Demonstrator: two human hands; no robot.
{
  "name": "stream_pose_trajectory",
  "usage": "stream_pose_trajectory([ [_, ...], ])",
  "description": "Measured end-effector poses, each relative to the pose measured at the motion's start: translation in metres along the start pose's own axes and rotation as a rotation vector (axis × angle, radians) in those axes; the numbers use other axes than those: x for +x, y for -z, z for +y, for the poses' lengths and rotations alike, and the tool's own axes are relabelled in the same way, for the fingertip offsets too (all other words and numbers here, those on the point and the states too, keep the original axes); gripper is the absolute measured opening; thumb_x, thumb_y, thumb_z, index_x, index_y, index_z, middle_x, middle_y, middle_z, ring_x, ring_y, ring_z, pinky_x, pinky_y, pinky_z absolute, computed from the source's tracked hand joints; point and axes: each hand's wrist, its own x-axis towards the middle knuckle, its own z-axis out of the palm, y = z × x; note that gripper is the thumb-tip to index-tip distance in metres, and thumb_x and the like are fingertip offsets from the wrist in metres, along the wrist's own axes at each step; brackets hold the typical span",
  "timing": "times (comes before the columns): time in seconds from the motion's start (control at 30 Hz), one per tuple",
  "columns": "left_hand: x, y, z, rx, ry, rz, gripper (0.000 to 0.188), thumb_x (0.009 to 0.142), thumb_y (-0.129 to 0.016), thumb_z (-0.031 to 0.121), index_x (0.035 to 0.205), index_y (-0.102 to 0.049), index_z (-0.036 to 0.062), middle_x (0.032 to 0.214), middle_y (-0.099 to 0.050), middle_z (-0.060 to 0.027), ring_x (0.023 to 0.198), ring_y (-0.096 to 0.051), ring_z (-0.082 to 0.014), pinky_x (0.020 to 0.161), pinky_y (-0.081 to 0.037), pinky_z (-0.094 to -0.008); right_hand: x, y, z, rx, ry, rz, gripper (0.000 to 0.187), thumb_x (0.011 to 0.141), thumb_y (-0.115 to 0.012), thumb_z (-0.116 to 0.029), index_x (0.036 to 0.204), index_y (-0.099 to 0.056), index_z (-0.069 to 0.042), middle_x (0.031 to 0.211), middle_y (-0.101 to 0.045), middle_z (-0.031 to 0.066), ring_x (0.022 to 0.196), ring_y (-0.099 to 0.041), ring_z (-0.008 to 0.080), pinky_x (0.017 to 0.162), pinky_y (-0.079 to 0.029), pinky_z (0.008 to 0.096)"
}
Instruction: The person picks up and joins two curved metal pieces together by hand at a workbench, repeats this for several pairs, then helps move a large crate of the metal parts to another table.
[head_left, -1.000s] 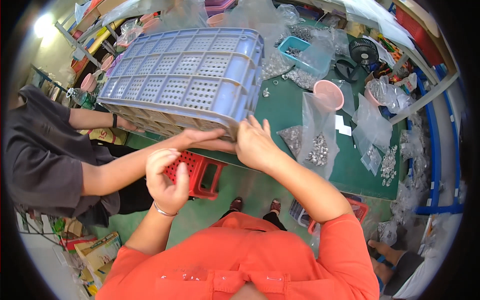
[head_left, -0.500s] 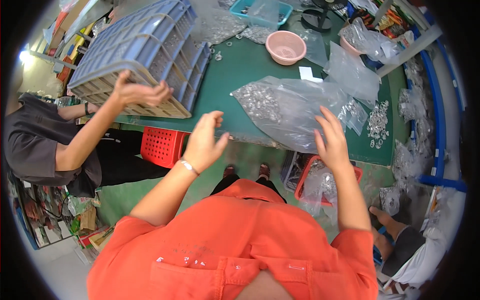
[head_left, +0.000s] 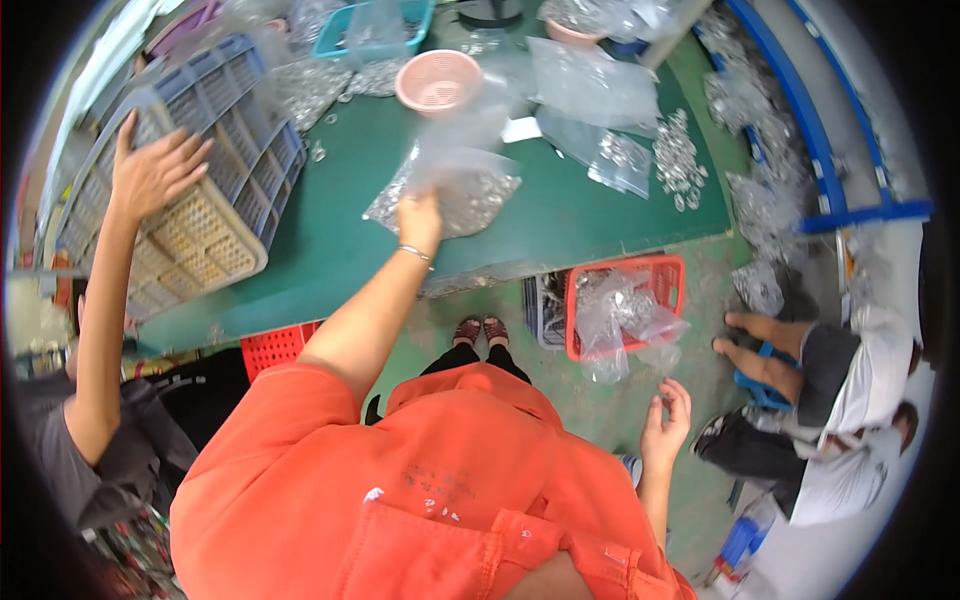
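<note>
On the green table, my left hand (head_left: 420, 220) is closed on the near part of a clear plastic bag (head_left: 470, 195). Small shiny pieces fill the bag's lower portion, and its slack upper end is blurred. The bag covers some of my fingertips. Away from the table, low at my right side, my right hand (head_left: 664, 425) hangs with nothing in it. Its fingers are loosely bent and apart. Nearest to that hand is a red basket (head_left: 625, 300) on the floor, with plastic bags of shiny pieces in it.
At the left, a co-worker's hand (head_left: 160, 172) rests on a tilted blue-grey crate (head_left: 215, 225). A pink basket (head_left: 438, 82), a blue tray (head_left: 330, 42) and flat bags (head_left: 595, 85) lie farther back. Loose rings (head_left: 680, 160) sit at the table's right. Two people sit at right.
My left hand has reached forward and taken hold of the bag, which is bunched and shifted. My right hand has left the bag and dropped to my side. The co-worker's hand now lies on the crate.
</note>
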Motion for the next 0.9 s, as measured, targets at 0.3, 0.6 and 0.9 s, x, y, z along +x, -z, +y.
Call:
stream_pose_trajectory([
  [0.3, 0.037, -0.026, 0.089, -0.715, 0.48, 0.247, 0.044, 0.089, -0.043, 0.035, 0.115, -0.046, -0.0004, 0.116, -0.05, -0.0117, 0.104, -0.047, -0.0281, 0.092, -0.035, -0.0444, -0.083, 0.024, 0.014, -0.169, -0.166, 0.155, 0.016, 0.074, -0.053, 0.002, 0.089, -0.055, 0.001, 0.101, -0.056, 0.0161, 0.096, -0.053, 0.0311, 0.084, -0.04, 0.0364],
  [0.6, 0.047, -0.063, 0.107, -0.898, 0.365, 0.064, 0.043, 0.09, -0.041, 0.031, 0.117, -0.045, -0.0034, 0.116, -0.05, -0.0131, 0.105, -0.047, -0.0273, 0.093, -0.034, -0.0389, -0.119, 0.04, 0.048, -0.248, -0.367, 0.148, 0.015, 0.071, -0.054, 0.003, 0.085, -0.054, 0.002, 0.093, -0.058, 0.017, 0.091, -0.054, 0.0323, 0.081, -0.042, 0.0373],
  [0.9, 0.076, -0.044, -0.022, -0.128, -0.022, 0.303, 0.041, 0.085, -0.046, 0.028, 0.076, -0.055, -0.0105, 0.073, -0.057, -0.0112, 0.063, -0.052, -0.0221, 0.062, -0.046, -0.0369, -0.268, 0.061, 0.192, 0.196, -1.183, 0.027, 0.014, 0.074, -0.059, -0.005, 0.086, -0.061, 0.001, 0.075, -0.062, 0.0111, 0.068, -0.058, 0.0154, 0.063, -0.046, 0.0255],
])
